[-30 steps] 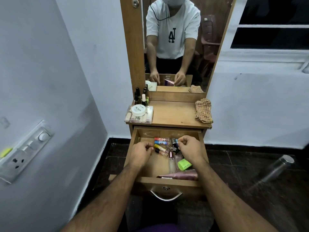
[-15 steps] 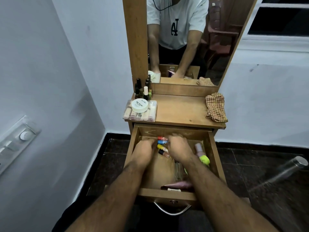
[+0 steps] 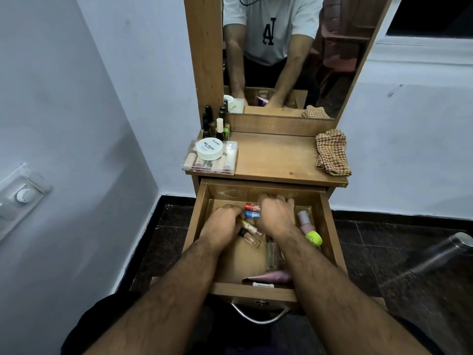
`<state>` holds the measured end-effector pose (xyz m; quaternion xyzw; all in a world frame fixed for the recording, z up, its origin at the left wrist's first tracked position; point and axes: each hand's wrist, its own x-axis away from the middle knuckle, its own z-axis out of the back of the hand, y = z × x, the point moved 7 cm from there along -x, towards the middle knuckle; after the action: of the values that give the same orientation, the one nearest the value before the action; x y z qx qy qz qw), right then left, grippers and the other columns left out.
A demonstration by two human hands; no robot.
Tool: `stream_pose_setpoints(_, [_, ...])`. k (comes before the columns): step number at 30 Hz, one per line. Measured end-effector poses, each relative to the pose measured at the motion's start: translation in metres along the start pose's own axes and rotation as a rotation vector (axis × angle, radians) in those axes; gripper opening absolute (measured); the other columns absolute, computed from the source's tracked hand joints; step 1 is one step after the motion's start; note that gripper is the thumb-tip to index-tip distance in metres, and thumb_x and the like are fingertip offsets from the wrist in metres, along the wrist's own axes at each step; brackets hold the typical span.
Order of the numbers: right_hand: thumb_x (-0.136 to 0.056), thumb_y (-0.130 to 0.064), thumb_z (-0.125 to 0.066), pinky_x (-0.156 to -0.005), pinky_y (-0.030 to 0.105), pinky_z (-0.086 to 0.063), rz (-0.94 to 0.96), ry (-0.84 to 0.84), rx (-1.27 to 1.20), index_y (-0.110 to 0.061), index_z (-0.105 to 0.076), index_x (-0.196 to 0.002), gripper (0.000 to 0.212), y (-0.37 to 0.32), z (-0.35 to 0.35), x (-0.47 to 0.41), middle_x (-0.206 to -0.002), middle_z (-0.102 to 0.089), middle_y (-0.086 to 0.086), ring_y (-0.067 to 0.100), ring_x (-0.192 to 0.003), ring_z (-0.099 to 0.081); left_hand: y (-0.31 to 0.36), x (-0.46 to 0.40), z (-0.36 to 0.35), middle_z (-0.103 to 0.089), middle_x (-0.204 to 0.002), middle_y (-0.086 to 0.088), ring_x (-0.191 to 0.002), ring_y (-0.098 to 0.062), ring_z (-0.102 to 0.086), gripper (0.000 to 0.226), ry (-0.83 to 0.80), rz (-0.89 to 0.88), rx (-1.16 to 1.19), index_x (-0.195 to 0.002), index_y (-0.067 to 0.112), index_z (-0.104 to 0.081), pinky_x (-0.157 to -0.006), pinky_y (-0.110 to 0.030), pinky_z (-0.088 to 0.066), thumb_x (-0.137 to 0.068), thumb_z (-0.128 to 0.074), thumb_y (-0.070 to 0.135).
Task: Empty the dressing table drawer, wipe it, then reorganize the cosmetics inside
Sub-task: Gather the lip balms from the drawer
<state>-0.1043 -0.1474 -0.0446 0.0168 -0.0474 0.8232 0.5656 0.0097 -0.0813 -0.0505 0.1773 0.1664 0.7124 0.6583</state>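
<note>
The wooden drawer (image 3: pixel 329 226) of the dressing table is pulled out, and both hands are inside it. My left hand (image 3: pixel 224 224) curls over the near ends of the yellow tube (image 3: pixel 247 226) and a dark-capped vial (image 3: pixel 250 238). Against the drawer's back, my right hand (image 3: pixel 276 217) curls over the ends of a red tube (image 3: pixel 252 207) and a blue tube (image 3: pixel 253 214). Its fingertips are hidden. A clear bottle (image 3: pixel 271 252), a pink tube with a green cap (image 3: pixel 313 238) and a larger pink tube (image 3: pixel 268 277) lie loose in the drawer.
On the tabletop a checkered cloth (image 3: pixel 331 152) lies at the right. A clear box (image 3: pixel 227 162) bearing a white jar (image 3: pixel 209 148) sits at the left, with nail polish bottles (image 3: pixel 215 124) behind it. A steel bottle (image 3: pixel 458 242) lies on the dark floor.
Both hands have pushed deeper toward the drawer's back and closed in on the small tubes. The green-capped tube now lies by the right wall. The camera has tilted down.
</note>
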Motion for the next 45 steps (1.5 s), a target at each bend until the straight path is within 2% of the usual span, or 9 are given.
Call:
stream_pose_setpoints(11, [-0.089,-0.035,-0.067,-0.103,0.046,-0.033,-0.05,-0.042,-0.151,-0.027,-0.068,-0.107,0.019,0.02,0.001,0.001,-0.103,-0.068,-0.001,0.022,-0.107,-0.057,-0.01,0.003,-0.007,-0.055,-0.129,0.003,-0.116,-0.015,-0.054,0.029,-0.106,0.117,0.016,-0.122,0.026,-0.064,-0.102,-0.034,-0.046,-0.094,-0.062,0.033])
stream_pose_setpoints(18, [-0.095,-0.035,-0.061,-0.108,0.044,-0.028,-0.045,0.033,-0.434,-0.023,-0.063,-0.121,0.029,0.031,0.015,0.009,-0.108,-0.067,-0.005,0.017,-0.104,-0.058,-0.014,0.006,0.016,-0.064,-0.103,0.014,-0.097,-0.002,-0.058,0.02,0.076,0.168,0.39,-0.106,0.026,-0.069,-0.076,-0.01,-0.04,-0.088,-0.072,0.018])
stream_pose_setpoints(20, [-0.094,-0.035,-0.062,-0.103,0.043,-0.039,-0.021,0.052,-0.543,-0.022,-0.064,-0.118,0.027,0.035,0.018,0.012,-0.1,-0.062,-0.009,0.012,-0.098,-0.056,-0.013,0.008,0.02,-0.065,-0.102,0.014,-0.097,-0.003,-0.059,0.024,0.115,0.182,0.532,-0.104,0.028,-0.068,-0.075,-0.011,-0.043,-0.085,-0.075,0.017])
stream_pose_setpoints(22, [-0.093,-0.031,-0.065,-0.08,0.034,-0.05,0.001,0.06,-0.703,-0.021,-0.067,-0.111,0.021,0.039,0.022,0.015,-0.094,-0.062,-0.01,0.011,-0.089,-0.058,-0.011,0.009,0.026,-0.067,-0.103,0.01,-0.097,-0.005,-0.062,0.029,0.15,0.18,0.664,-0.107,0.028,-0.068,-0.076,-0.012,-0.047,-0.083,-0.077,0.015])
stream_pose_setpoints(24, [-0.092,-0.026,-0.066,-0.067,0.029,-0.05,0.026,0.047,-0.887,-0.02,-0.068,-0.101,0.01,0.039,0.028,0.019,-0.088,-0.066,-0.004,0.013,-0.083,-0.061,-0.006,0.011,0.031,-0.068,-0.104,0.004,-0.096,-0.007,-0.064,0.036,0.161,0.17,0.775,-0.114,0.025,-0.066,-0.075,-0.013,-0.051,-0.083,-0.076,0.01])
stream_pose_setpoints(29, [-0.095,-0.022,-0.063,-0.066,0.024,-0.054,0.071,-0.128,-1.298,-0.017,-0.067,-0.105,0.011,0.03,0.037,0.031,-0.098,-0.074,0.007,0.013,-0.084,-0.069,0.009,0.006,0.034,-0.067,-0.101,-0.011,-0.082,-0.018,-0.065,0.046,0.155,0.112,0.984,-0.121,0.016,-0.057,-0.071,-0.035,-0.056,-0.082,-0.074,0.0])
stream_pose_setpoints(35, [-0.094,-0.022,-0.065,-0.067,0.036,-0.059,0.037,-0.245,-1.471,-0.012,-0.064,-0.112,0.021,0.03,0.037,0.037,-0.103,-0.074,0.011,0.02,-0.088,-0.072,0.014,-0.006,0.037,-0.068,-0.096,-0.01,-0.075,-0.015,-0.063,0.045,0.206,0.102,1.052,-0.119,0.022,-0.056,-0.061,-0.029,-0.051,-0.083,-0.074,0.003])
stream_pose_setpoints(40, [-0.093,-0.018,-0.065,-0.062,0.034,-0.06,-0.017,-0.321,-1.546,-0.009,-0.064,-0.112,0.021,0.024,0.029,0.039,-0.103,-0.075,0.014,0.025,-0.091,-0.073,0.017,-0.011,0.042,-0.067,-0.099,-0.011,-0.07,-0.014,-0.061,0.036,0.225,0.095,1.046,-0.114,0.023,-0.062,-0.059,-0.027,-0.053,-0.085,-0.073,0.004])
stream_pose_setpoints(45, [-0.089,-0.016,-0.069,-0.06,0.032,-0.059,-0.055,-0.27,-1.586,-0.008,-0.063,-0.115,0.027,0.024,0.032,0.039,-0.099,-0.076,0.013,0.026,-0.087,-0.074,0.017,-0.013,0.042,-0.07,-0.095,-0.009,-0.068,-0.015,-0.066,0.031,0.256,0.165,1.108,-0.114,0.013,-0.063,-0.058,-0.027,-0.054,-0.086,-0.073,0.004])
